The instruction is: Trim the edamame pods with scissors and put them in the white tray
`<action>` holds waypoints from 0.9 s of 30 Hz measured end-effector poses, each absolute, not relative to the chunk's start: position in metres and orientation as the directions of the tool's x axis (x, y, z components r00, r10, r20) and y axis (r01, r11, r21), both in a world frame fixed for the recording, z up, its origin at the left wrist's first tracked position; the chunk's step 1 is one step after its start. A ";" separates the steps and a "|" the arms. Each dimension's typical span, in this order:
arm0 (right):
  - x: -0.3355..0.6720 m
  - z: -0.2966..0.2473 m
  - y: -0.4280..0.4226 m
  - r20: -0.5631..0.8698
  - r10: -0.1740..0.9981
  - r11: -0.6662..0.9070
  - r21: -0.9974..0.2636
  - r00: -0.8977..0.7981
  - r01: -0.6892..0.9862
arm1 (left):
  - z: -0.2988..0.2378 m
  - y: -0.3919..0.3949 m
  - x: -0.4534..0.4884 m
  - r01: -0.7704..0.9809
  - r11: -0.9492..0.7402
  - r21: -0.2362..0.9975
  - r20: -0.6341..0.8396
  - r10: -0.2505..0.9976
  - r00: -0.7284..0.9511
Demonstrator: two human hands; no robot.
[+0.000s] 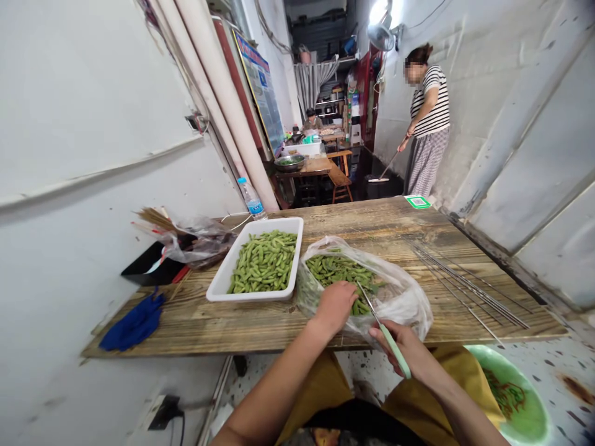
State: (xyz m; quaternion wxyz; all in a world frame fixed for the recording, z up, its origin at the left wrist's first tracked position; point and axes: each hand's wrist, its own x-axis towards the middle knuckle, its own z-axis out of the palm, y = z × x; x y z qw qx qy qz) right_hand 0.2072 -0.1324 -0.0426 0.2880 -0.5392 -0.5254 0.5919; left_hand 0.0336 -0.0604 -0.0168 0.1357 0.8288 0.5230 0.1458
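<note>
My left hand is at the near side of a clear plastic bag, its fingers closed at the green soybean pods inside. What sits between the fingertips is partly hidden. In my right hand is a pair of scissors with a pale green handle, seen nearly edge-on. Their metal tips point up and left, close to my left fingers and over the bag's opening. Left of the bag, a white tray holds a heap of similar pods.
On the wooden table lie metal skewers, a blue cloth, a black box and a water bottle. A green basin sits low at right. A person mops beyond the table; another person sits farther back.
</note>
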 end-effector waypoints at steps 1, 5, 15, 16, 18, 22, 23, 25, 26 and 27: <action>0.207 -0.044 -0.133 -0.337 0.907 -0.282 -0.932 -0.253 0.229 | -0.018 -0.060 0.033 0.823 -0.422 0.381 0.114 0.905 0.411; 0.208 -0.050 -0.135 -0.335 0.913 -0.280 -0.930 -0.233 0.240 | -0.024 -0.058 0.032 0.796 -0.447 0.408 0.145 0.893 0.426; 0.214 -0.046 -0.135 -0.324 0.922 -0.252 -0.918 -0.213 0.305 | -0.020 -0.065 0.040 0.839 -0.434 0.329 0.059 0.896 0.440; 0.213 -0.045 -0.135 -0.322 0.923 -0.252 -0.919 -0.209 0.304 | -0.019 -0.066 0.041 0.835 -0.436 0.335 0.051 0.894 0.446; 0.213 -0.044 -0.135 -0.320 0.922 -0.251 -0.923 -0.220 0.292 | -0.020 -0.067 0.041 0.811 -0.443 0.381 0.069 0.889 0.453; 0.212 -0.038 -0.139 -0.295 0.918 -0.236 -0.944 -0.266 0.232 | -0.021 -0.065 0.036 0.653 -0.335 0.680 0.170 0.938 0.304; 0.212 -0.036 -0.141 -0.286 0.919 -0.233 -0.949 -0.272 0.211 | -0.021 -0.064 0.035 0.551 -0.260 0.793 0.145 0.959 0.244; 0.212 -0.034 -0.145 -0.276 0.919 -0.234 -0.957 -0.281 0.171 | -0.021 -0.062 0.032 0.278 -0.076 0.958 0.026 0.983 0.181; 0.213 -0.033 -0.146 -0.277 0.917 -0.241 -0.958 -0.287 0.156 | -0.020 -0.062 0.032 0.145 0.007 0.989 -0.033 0.983 0.180; 0.213 -0.032 -0.148 -0.282 0.913 -0.249 -0.958 -0.295 0.144 | -0.020 -0.062 0.031 0.038 0.069 0.997 -0.075 0.980 0.184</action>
